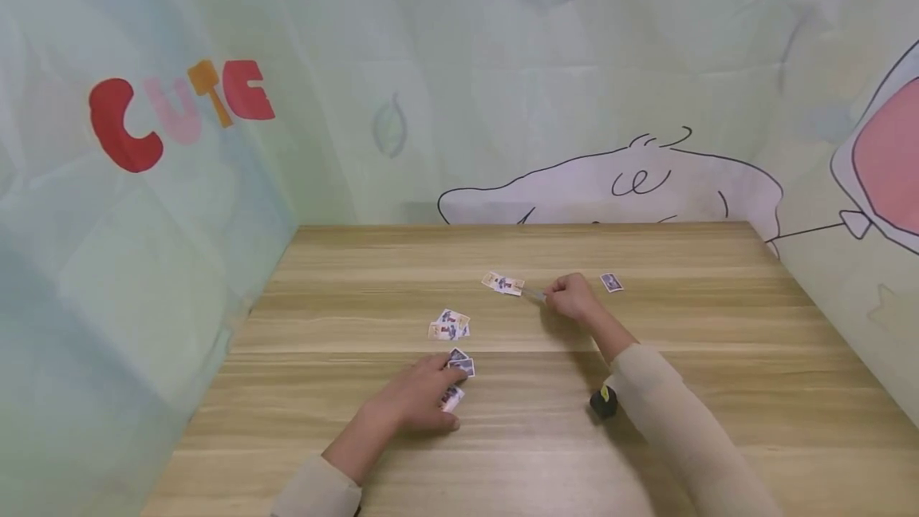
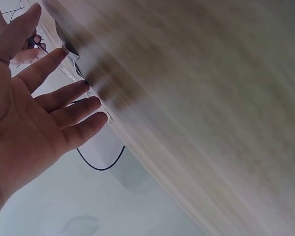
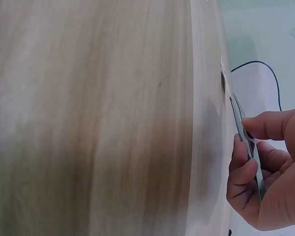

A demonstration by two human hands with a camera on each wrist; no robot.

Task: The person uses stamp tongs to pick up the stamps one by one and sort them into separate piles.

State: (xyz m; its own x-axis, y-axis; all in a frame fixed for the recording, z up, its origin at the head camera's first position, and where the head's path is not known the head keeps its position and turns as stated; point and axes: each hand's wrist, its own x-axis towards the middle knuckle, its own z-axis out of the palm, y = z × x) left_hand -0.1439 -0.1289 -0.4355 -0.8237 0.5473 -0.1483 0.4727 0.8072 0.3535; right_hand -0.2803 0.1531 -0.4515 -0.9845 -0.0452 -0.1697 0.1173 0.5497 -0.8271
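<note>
A pair of metal tweezers (image 3: 237, 114) is pinched between the thumb and fingers of my right hand (image 1: 571, 297). In the head view, the tips of the tweezers reach left to the right end of an overlapping row of small picture cards (image 1: 505, 284). My left hand (image 1: 416, 396) lies low over the table with its fingers spread and fairly straight, as the left wrist view shows. Its fingertips are at a pair of dark-faced cards (image 1: 463, 367), and another card (image 1: 451, 398) shows partly from between the index finger and thumb.
Just beyond my left hand lies a small overlapping pile of cards (image 1: 450, 325). A single dark card (image 1: 611, 282) lies to the right of my right hand. Below the right forearm sits a small black object (image 1: 603, 403) with a yellow mark. Printed cloth walls (image 1: 402, 158) border the wooden table (image 1: 531, 453).
</note>
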